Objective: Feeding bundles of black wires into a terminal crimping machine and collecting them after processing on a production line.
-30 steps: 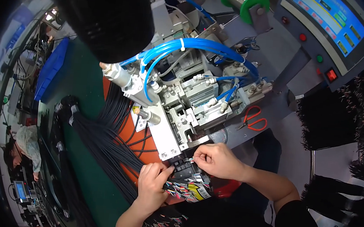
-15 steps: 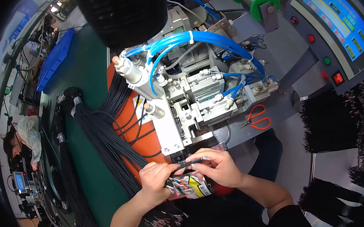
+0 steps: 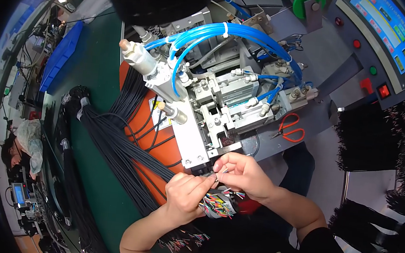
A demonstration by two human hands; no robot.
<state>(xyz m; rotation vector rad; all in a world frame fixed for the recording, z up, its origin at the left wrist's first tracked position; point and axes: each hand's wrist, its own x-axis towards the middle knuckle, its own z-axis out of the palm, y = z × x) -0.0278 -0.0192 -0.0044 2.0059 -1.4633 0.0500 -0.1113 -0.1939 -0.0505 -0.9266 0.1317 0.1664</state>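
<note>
My left hand (image 3: 186, 193) is closed on a black cable, gripping it near the tip. My right hand (image 3: 246, 177) pinches the thin wires (image 3: 224, 171) at that cable's end, and the fingertips of both hands almost meet. Just below them is a cluster of cut cable ends (image 3: 219, 204) with red, green, white and yellow wires fanning out. Beyond my fingers stands a metal machine (image 3: 215, 120) with blue air hoses (image 3: 231, 29); its front edge is close to my right knuckles. My fingers partly hide the held wires.
Long black cables (image 3: 118, 143) lie over an orange mat (image 3: 164, 147) and a green table (image 3: 98, 48). Red-handled scissors (image 3: 290, 127) rest right of the machine. A control screen (image 3: 392, 32) stands at upper right, with hanging cable bundles (image 3: 371, 143) below. Another person (image 3: 27, 146) sits far left.
My hands have come closer together, and my right fingers now pinch the wire tips instead of the black cable. The view has shifted slightly, and the coloured wire ends show more.
</note>
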